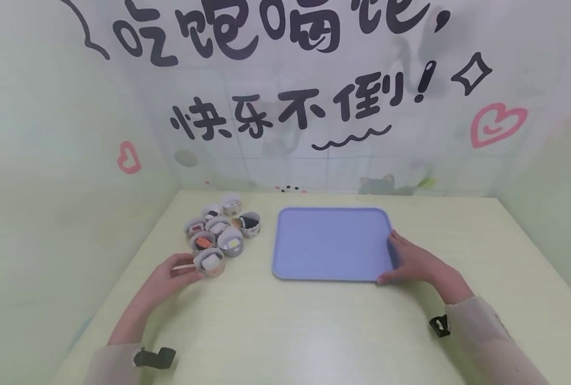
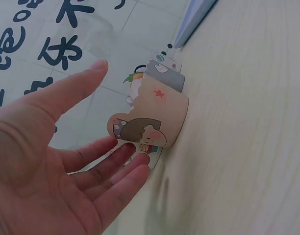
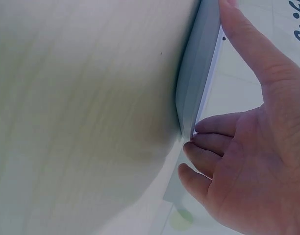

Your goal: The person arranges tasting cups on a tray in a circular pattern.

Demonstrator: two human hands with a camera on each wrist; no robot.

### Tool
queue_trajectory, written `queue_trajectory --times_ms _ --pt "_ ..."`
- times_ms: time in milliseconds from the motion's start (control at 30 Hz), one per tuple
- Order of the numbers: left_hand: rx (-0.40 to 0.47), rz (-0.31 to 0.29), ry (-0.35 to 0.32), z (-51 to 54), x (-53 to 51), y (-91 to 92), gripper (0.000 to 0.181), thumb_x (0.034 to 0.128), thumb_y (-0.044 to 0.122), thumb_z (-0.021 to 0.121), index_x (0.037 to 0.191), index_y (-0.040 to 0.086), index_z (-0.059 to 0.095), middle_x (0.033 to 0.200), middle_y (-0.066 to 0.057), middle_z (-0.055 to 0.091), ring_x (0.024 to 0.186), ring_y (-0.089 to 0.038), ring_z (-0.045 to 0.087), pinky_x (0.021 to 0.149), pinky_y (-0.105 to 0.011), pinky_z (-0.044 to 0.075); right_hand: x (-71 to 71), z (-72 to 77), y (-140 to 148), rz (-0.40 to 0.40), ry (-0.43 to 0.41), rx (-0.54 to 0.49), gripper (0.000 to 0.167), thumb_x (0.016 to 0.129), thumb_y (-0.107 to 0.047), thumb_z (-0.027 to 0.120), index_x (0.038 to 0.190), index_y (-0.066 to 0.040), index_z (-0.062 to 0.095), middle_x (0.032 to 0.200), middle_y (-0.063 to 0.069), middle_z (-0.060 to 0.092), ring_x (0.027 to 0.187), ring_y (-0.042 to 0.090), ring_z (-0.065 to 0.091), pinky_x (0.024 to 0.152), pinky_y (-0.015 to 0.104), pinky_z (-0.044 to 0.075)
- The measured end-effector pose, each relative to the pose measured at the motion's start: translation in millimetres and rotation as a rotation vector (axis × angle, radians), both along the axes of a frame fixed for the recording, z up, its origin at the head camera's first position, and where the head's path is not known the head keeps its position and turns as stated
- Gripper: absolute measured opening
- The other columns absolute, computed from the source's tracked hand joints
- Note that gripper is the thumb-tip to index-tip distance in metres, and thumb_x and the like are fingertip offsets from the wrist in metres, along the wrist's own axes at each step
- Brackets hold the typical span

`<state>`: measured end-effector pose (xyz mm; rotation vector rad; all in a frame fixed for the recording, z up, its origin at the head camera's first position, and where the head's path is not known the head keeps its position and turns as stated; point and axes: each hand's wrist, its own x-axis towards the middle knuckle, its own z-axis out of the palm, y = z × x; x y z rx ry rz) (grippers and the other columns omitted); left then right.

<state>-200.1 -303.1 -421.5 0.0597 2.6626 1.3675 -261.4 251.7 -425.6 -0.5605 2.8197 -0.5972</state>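
A cluster of small round cups with scalloped rims stands on the left of the table, holding sushi-like pieces. My left hand (image 1: pixel 172 278) is beside the nearest cup (image 1: pixel 211 267), which holds a white piece. In the left wrist view, that tan cup (image 2: pixel 162 110) bears a cartoon face; my fingertips (image 2: pixel 140 169) are at its side, while the thumb stands apart. A blue rectangular tray (image 1: pixel 332 245) lies right of the cups. Around its near right corner is my right hand (image 1: pixel 415 262), thumb at the front edge and fingers touching the right side (image 3: pixel 191 93).
An orange-topped piece sits in another cup (image 1: pixel 202 243), and a dark piece in the cup (image 1: pixel 250 224) nearest the tray. Pale walls enclose the wooden table (image 1: pixel 304 331) at the back and sides. The back wall (image 1: pixel 275 171) carries large black lettering.
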Motion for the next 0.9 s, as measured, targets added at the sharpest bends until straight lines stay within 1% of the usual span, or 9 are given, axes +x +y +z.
queue_trajectory --times_ms 167,300,400,533,667,767,900 --pt "0.001 0.019 -0.005 -5.4 1.1 -1.2 0.069 0.0945 0.028 0.069 0.146 -0.004 0.036 0.15 -0.029 0.043 0.133 -0.046 0.05 0.101 -0.045 0.055 0.4 -0.8 -5 0.002 -0.014 -0.022 0.128 0.069 -0.054 0.085 0.148 0.021 0.018 0.156 0.042 0.012 0.144 0.057 0.02 0.118 0.064 0.026" --pt "0.008 0.028 -0.006 -9.1 -0.2 1.7 0.072 0.0935 0.026 0.07 0.148 -0.003 0.034 0.151 -0.029 0.041 0.134 -0.047 0.049 0.102 -0.046 0.054 0.6 -1.3 -3 0.008 -0.015 -0.029 0.128 0.069 -0.054 0.085 0.148 0.021 0.017 0.156 0.043 0.011 0.144 0.057 0.019 0.118 0.064 0.025" --pt "0.018 0.027 0.004 -10.9 -3.7 7.2 0.075 0.092 0.026 0.072 0.149 -0.002 0.033 0.151 -0.029 0.041 0.135 -0.047 0.048 0.103 -0.048 0.053 1.8 -1.9 1 0.004 0.008 -0.018 0.128 0.069 -0.054 0.085 0.148 0.021 0.018 0.156 0.043 0.012 0.144 0.057 0.018 0.119 0.064 0.024" --pt "0.015 0.048 0.027 -10.5 -9.2 12.5 0.075 0.0905 0.025 0.074 0.148 -0.002 0.033 0.15 -0.028 0.04 0.134 -0.048 0.047 0.105 -0.053 0.05 3.1 -3.5 4 -0.008 0.057 -0.029 0.126 0.07 -0.054 0.085 0.149 0.019 0.018 0.157 0.041 0.012 0.145 0.057 0.018 0.118 0.065 0.024" --pt "-0.011 0.072 0.01 -15.1 -10.4 15.9 0.074 0.0898 0.024 0.074 0.145 -0.004 0.035 0.149 -0.028 0.042 0.135 -0.048 0.047 0.106 -0.053 0.048 6.6 -8.8 3 -0.017 0.106 -0.033 0.127 0.071 -0.057 0.082 0.149 0.018 0.018 0.157 0.042 0.011 0.144 0.058 0.018 0.117 0.066 0.024" --pt "-0.033 0.086 -0.006 -17.8 -9.7 18.3 0.075 0.0889 0.027 0.076 0.143 -0.005 0.036 0.148 -0.028 0.043 0.134 -0.047 0.047 0.106 -0.052 0.048 8.6 -11.2 -1 -0.019 0.115 -0.004 0.128 0.071 -0.059 0.081 0.148 0.02 0.018 0.156 0.044 0.013 0.143 0.059 0.018 0.117 0.067 0.025" --pt "-0.049 0.117 -0.001 -16.9 -10.9 20.9 0.076 0.0884 0.029 0.076 0.143 -0.004 0.036 0.149 -0.027 0.043 0.134 -0.046 0.048 0.105 -0.053 0.049 6.9 -10.2 -5 -0.015 0.112 0.034 0.127 0.071 -0.06 0.08 0.146 0.022 0.02 0.154 0.045 0.016 0.142 0.061 0.02 0.117 0.067 0.026"
